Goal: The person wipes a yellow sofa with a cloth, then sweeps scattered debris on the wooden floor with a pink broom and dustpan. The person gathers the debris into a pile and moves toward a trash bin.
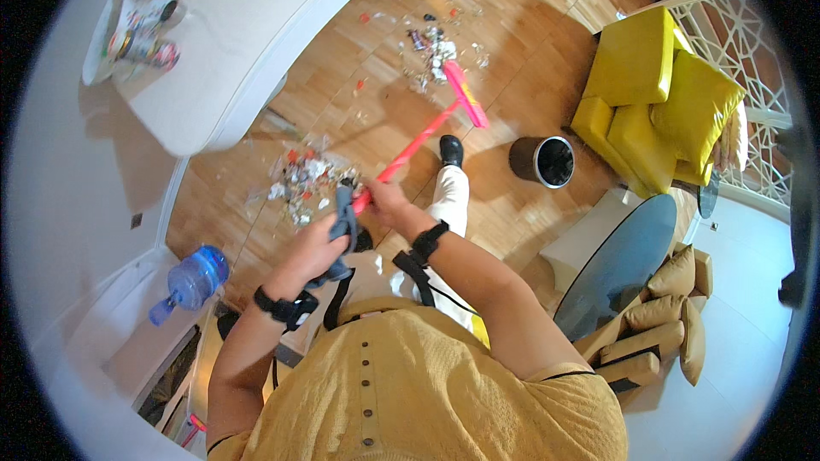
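A pink long-handled floor sweeper (419,139) slants across the view, with my right hand (389,202) gripping its handle. Its wide pink head (466,95) touches the edge of the far heap of litter (435,51). In my left hand (307,256) is a crumpled grey-blue cloth (344,221), close to the handle's near end. Whether the left hand also touches the handle, I cannot tell. A second heap of litter (312,173), with white and red scraps, lies on the floor just beyond my hands.
A dark bin with a light rim (522,159) stands right of my foot. Further right are a yellow armchair (631,70) and an oval dark-topped table (618,269). A white counter (256,32) rises at left, above a blue water bottle (192,282). Scraps dot the wood-look floor (327,96).
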A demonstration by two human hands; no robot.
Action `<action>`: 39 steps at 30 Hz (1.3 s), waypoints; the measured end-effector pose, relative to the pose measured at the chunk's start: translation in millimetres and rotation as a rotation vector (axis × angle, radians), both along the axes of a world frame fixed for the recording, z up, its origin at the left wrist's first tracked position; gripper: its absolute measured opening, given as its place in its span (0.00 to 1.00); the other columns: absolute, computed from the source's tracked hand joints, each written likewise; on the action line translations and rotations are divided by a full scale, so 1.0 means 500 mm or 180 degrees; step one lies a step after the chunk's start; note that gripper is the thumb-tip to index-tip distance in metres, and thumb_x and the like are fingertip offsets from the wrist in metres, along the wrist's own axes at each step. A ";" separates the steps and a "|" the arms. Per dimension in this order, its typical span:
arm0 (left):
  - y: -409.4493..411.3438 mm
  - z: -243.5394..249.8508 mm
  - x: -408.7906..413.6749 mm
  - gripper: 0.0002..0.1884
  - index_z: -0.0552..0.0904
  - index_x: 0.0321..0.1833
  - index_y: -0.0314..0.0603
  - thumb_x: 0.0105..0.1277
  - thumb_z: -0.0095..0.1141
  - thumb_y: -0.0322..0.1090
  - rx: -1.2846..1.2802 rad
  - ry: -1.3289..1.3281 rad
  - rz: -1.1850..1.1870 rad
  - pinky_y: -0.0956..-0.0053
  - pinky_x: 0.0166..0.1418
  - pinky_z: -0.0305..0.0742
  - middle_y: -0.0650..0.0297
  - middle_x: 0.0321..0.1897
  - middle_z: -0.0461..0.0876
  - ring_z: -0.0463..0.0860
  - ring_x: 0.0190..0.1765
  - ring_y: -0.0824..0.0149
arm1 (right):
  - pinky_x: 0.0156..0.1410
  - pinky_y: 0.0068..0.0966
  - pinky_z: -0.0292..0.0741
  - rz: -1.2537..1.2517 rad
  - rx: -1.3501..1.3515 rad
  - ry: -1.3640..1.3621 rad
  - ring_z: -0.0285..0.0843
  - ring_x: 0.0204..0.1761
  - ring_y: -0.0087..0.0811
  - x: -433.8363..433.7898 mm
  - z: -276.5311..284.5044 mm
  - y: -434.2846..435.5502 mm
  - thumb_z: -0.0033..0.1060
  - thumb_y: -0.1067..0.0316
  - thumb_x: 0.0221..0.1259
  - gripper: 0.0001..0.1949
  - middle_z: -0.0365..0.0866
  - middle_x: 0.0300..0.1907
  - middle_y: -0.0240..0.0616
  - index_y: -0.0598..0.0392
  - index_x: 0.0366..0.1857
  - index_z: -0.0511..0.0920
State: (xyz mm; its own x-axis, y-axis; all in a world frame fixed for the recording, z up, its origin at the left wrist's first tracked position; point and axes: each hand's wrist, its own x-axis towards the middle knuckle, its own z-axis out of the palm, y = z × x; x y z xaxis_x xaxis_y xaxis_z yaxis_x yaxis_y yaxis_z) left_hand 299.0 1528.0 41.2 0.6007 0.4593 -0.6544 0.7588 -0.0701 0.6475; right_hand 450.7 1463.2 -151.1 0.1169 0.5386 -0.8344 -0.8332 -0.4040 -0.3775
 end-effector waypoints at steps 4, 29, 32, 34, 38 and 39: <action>0.004 -0.104 0.360 0.15 0.80 0.52 0.40 0.67 0.60 0.39 0.0445 -0.0231 -0.0731 0.50 0.43 0.80 0.42 0.34 0.85 0.86 0.39 0.41 | 0.41 0.31 0.84 -0.0533 -0.0297 -0.0012 0.82 0.30 0.36 0.377 -0.118 -0.075 0.60 0.70 0.70 0.07 0.79 0.29 0.41 0.62 0.36 0.75; 0.274 -0.108 0.759 0.21 0.81 0.63 0.38 0.67 0.57 0.23 -0.0409 0.0590 0.0353 0.74 0.48 0.79 0.64 0.42 0.84 0.82 0.39 0.72 | 0.24 0.40 0.83 -0.0369 -0.0527 0.0306 0.89 0.27 0.44 0.670 -0.058 0.273 0.49 0.74 0.69 0.07 0.82 0.23 0.45 0.64 0.31 0.72; 0.271 -0.109 0.765 0.21 0.82 0.65 0.42 0.68 0.57 0.26 -0.0167 0.0802 0.0066 0.73 0.47 0.80 0.63 0.39 0.86 0.83 0.40 0.73 | 0.23 0.38 0.82 -0.0793 -0.0449 0.0215 0.90 0.27 0.42 0.661 -0.108 0.257 0.50 0.73 0.68 0.08 0.82 0.22 0.46 0.62 0.29 0.72; 0.234 -0.193 0.798 0.22 0.81 0.66 0.41 0.69 0.58 0.27 -0.0280 0.0328 0.0152 0.75 0.44 0.79 0.68 0.38 0.85 0.81 0.37 0.74 | 0.23 0.37 0.82 -0.0349 -0.0479 -0.0449 0.89 0.25 0.43 0.745 -0.155 0.212 0.50 0.74 0.68 0.07 0.81 0.21 0.45 0.60 0.29 0.72; 0.141 -0.356 1.012 0.21 0.81 0.66 0.42 0.70 0.58 0.28 -0.0855 -0.0084 0.0285 0.73 0.43 0.79 0.69 0.34 0.82 0.79 0.37 0.75 | 0.33 0.40 0.81 0.0430 -0.1300 -0.1319 0.85 0.30 0.41 1.018 -0.284 0.089 0.54 0.68 0.68 0.10 0.87 0.30 0.46 0.60 0.29 0.79; 0.107 -0.424 1.055 0.20 0.82 0.64 0.43 0.69 0.58 0.28 -0.0593 -0.0508 0.0157 0.69 0.43 0.79 0.63 0.33 0.85 0.83 0.36 0.69 | 0.31 0.40 0.77 -0.0087 -0.1176 -0.1007 0.84 0.28 0.40 1.080 -0.331 0.046 0.55 0.64 0.68 0.11 0.85 0.28 0.43 0.59 0.31 0.81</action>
State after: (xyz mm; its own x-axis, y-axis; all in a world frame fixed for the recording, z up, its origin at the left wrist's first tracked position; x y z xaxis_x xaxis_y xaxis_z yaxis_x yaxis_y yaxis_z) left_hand 826.5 1581.4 -170.6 0.6831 0.3710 -0.6291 0.6455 0.0963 0.7577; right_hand 990.7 1486.5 -316.4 0.4058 0.2061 -0.8904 -0.7128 -0.5384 -0.4495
